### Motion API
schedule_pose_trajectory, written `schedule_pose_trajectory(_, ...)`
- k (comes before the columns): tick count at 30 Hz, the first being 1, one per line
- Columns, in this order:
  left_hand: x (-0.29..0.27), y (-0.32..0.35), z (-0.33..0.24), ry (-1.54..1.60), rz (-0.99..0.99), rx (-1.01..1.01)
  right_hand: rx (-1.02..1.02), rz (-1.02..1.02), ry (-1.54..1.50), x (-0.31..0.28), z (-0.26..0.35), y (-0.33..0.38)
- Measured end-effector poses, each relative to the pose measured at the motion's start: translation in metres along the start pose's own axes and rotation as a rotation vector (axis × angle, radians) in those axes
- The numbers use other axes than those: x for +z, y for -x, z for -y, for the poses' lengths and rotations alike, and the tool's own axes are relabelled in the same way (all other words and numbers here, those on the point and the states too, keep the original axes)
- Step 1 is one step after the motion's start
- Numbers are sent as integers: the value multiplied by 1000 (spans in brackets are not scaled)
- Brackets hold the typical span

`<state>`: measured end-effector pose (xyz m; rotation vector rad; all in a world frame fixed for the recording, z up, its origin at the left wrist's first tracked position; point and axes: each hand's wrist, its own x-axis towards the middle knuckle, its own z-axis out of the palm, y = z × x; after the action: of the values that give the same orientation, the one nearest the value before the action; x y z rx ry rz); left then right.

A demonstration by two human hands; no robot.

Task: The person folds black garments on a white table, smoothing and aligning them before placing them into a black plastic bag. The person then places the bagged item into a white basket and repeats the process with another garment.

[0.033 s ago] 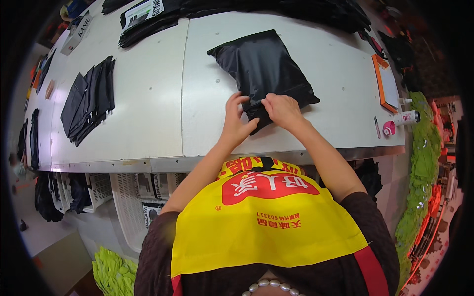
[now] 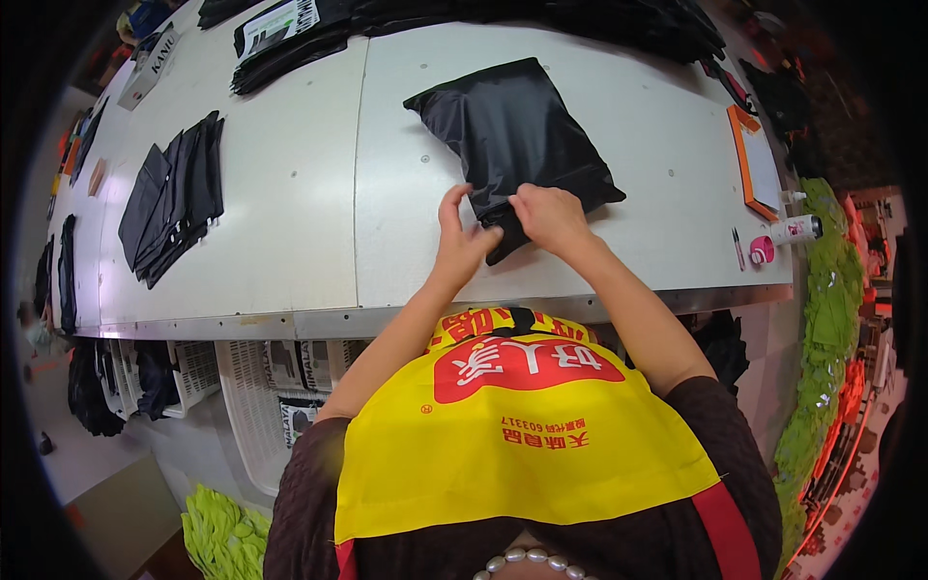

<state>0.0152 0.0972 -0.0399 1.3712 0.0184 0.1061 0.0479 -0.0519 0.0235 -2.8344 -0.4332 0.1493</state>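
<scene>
while the black bag (image 2: pixel 522 126) lies ahead at twelve o'clock on the white tabletop (image 2: pixel 271 251), the right hand (image 2: pixel 553 218) pinches its five o'clock edge and the left hand (image 2: pixel 462 244), grip spread, is at seven.

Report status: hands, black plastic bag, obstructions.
Right hand pinching black plastic bag at near end. Left hand open at its left edge. Black stack off left, clear.

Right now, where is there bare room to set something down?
Widest: the white table between the folded black stack and black bag; next, between bag and orange-and-white item. Crowded: the far edge, under the black pile; the near right corner, with a pink item and white bottle; the bag's near end, at the left hand and right hand.
</scene>
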Motion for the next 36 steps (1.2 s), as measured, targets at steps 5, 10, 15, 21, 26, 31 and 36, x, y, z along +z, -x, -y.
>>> schedule_pose_trajectory(5,-2,-5,6,587,-68,-613,-191,-15,1,18,38,4)
schedule_pose_trajectory(10,-4,-9,7,469,-79,-792,-282,-49,-24,21,36,12)
schedule_pose_trajectory(15,-16,-21,14,569,37,-831,-128,0,-195,-11,13,3)
schedule_pose_trajectory(21,24,-14,-4,794,153,-975,-247,40,-22,-13,12,23)
schedule_pose_trajectory(26,32,0,-13,741,98,-983,-361,82,-54,-31,3,37)
schedule_pose_trajectory(31,32,4,-44,409,-113,-825,-419,-15,89,-60,-58,48)
schedule_pose_trajectory(36,30,26,-148,67,146,-328,-249,-137,-919,-30,-67,43)
